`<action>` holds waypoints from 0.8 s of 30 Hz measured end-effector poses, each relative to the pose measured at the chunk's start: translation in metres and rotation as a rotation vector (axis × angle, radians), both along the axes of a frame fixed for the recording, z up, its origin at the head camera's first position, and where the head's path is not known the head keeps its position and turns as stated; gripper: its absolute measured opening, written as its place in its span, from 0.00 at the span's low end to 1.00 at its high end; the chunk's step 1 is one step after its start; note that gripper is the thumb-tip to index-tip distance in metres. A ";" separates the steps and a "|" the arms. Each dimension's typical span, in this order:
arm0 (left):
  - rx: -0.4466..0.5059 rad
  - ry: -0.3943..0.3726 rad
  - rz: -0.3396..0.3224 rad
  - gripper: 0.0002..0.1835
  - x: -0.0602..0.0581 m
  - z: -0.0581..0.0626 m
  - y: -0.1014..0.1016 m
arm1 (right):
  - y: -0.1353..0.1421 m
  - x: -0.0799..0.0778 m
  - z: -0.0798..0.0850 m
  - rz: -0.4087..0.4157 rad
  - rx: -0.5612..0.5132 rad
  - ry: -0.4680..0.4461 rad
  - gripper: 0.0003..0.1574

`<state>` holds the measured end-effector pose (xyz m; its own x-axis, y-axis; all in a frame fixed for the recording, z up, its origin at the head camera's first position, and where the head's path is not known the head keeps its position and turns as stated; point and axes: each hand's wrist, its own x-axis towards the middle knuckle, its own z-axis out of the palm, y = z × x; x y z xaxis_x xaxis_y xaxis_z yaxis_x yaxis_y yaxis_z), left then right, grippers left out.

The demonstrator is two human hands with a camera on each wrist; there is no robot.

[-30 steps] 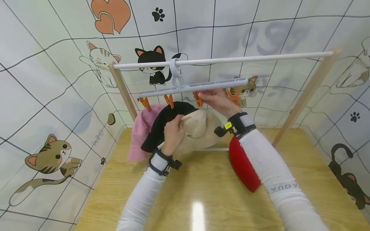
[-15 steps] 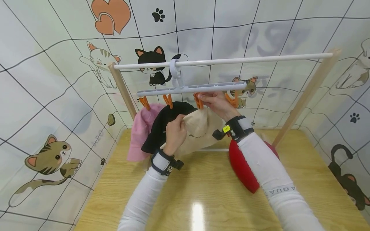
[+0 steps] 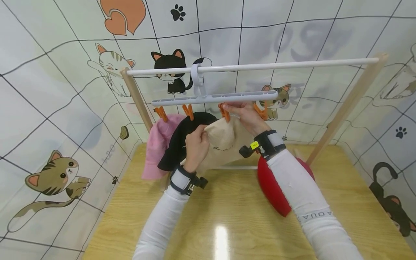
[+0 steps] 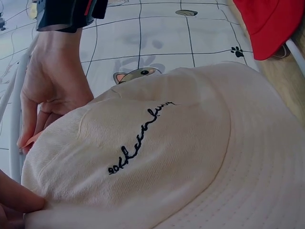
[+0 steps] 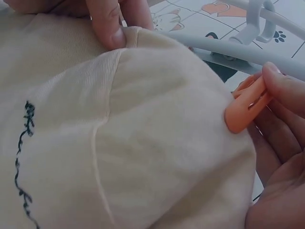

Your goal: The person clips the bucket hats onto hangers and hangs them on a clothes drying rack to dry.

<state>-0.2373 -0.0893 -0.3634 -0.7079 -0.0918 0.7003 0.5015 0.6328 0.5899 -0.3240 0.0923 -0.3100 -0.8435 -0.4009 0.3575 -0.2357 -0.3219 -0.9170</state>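
A cream bucket hat [image 3: 224, 135] with dark stitched lettering hangs below a pale grey-blue clip hanger [image 3: 234, 97]. My left hand [image 3: 196, 148] pinches the top of its crown between thumb and fingers. With my right hand [image 3: 247, 117] I pinch an orange clothespin [image 5: 245, 106], whose tip lies over the crown's edge in the right wrist view. To the left, a black bucket hat [image 3: 182, 141] and a pink bucket hat [image 3: 159, 148] hang from two more orange clips. Another orange clip [image 3: 262, 111] hangs behind my right hand, with no hat under it.
The hanger hooks over a white rod [image 3: 286, 65] between wooden posts [image 3: 347, 108]. A red hat [image 3: 273, 187] is low on the right, partly behind my right forearm. Below is a wooden table [image 3: 208, 220]; cat-patterned walls [image 3: 65, 119] surround it.
The cream hat's crown has risen to the clothespin, whose tip now overlaps its edge. The hanger, tilted up at the right before, has become nearly level.
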 end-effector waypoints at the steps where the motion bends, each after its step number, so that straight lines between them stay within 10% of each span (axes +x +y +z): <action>1: 0.008 0.004 0.002 0.11 0.000 0.001 -0.001 | 0.000 0.000 0.001 0.002 -0.001 0.001 0.16; 24: -0.009 -0.002 0.029 0.11 0.003 -0.006 -0.001 | 0.010 0.005 -0.011 -0.062 0.144 0.005 0.14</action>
